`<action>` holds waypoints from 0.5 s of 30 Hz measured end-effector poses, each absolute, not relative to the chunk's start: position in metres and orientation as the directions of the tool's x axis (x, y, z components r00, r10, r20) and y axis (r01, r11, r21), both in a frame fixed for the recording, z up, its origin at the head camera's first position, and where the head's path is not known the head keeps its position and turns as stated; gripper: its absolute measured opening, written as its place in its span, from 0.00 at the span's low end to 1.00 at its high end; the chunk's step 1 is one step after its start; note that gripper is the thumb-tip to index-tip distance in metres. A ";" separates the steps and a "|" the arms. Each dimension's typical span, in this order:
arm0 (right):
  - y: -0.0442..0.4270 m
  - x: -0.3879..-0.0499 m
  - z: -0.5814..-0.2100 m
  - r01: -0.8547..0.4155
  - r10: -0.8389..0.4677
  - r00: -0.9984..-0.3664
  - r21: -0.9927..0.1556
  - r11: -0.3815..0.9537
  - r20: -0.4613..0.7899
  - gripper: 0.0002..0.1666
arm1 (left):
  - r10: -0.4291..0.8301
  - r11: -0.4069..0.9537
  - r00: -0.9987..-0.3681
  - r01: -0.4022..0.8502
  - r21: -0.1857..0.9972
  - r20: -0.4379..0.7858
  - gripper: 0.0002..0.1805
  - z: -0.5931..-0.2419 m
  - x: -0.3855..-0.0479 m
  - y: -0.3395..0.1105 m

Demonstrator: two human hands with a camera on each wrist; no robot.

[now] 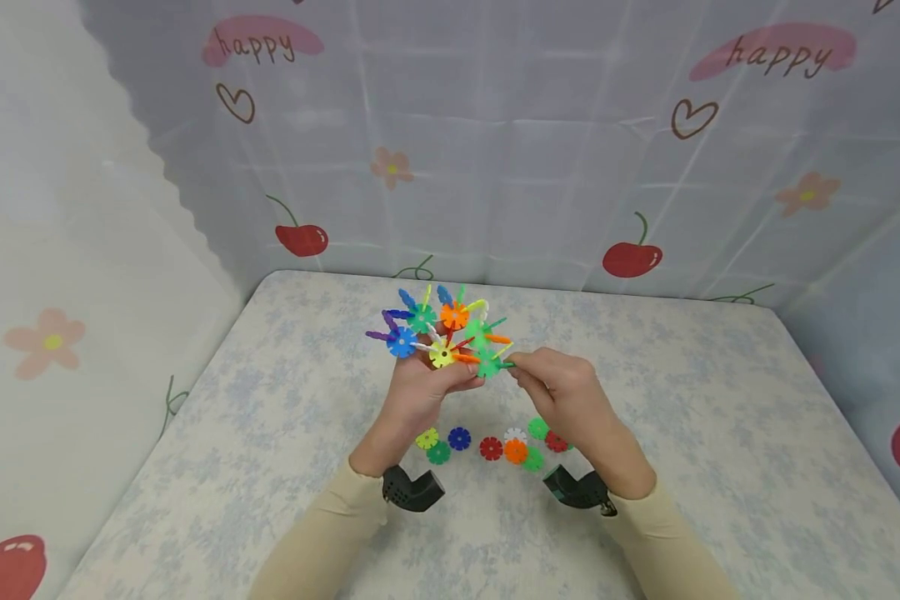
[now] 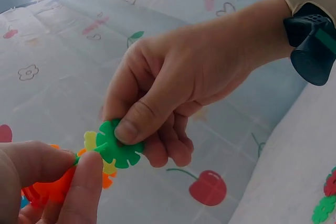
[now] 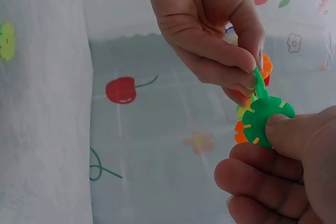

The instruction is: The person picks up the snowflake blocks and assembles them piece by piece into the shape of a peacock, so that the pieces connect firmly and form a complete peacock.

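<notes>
My left hand holds up a cluster of joined plastic snowflake discs in blue, green, orange, yellow and other colours, slotted together at angles. To its right, my right hand pinches a green snowflake disc between thumb and fingers. In the right wrist view this green disc meets another green piece of the cluster, which the left fingertips pinch. Much of the cluster is hidden behind the left fingers in both wrist views.
Below the hands, loose discs lie on the pale patterned table: a yellow disc, a dark blue disc, a red disc, an orange disc and several others. A printed curtain hangs behind the table.
</notes>
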State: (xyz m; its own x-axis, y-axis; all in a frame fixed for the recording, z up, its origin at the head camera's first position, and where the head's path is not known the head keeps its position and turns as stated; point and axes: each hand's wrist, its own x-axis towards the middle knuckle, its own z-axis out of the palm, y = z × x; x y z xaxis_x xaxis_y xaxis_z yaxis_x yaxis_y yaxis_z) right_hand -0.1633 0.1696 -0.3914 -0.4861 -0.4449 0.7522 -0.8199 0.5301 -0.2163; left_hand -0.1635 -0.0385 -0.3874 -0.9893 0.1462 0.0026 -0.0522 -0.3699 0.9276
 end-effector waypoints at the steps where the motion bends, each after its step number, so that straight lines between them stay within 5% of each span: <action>1: 0.169 -0.163 -0.391 -0.817 -0.451 -0.488 -0.208 0.538 0.748 0.07 | 0.150 -0.363 -0.988 -0.072 0.929 -0.018 0.22 -0.388 -0.164 -0.039; 3: 0.168 -0.162 -0.391 -0.809 -0.463 -0.490 -0.187 0.557 0.738 0.16 | 0.154 -0.353 -0.987 -0.092 0.931 -0.039 0.23 -0.390 -0.165 -0.039; 15: 0.161 -0.163 -0.399 -0.757 -0.441 -0.562 -0.220 0.615 0.700 0.11 | 0.145 -0.287 -0.986 -0.126 0.950 -0.087 0.22 -0.399 -0.173 -0.040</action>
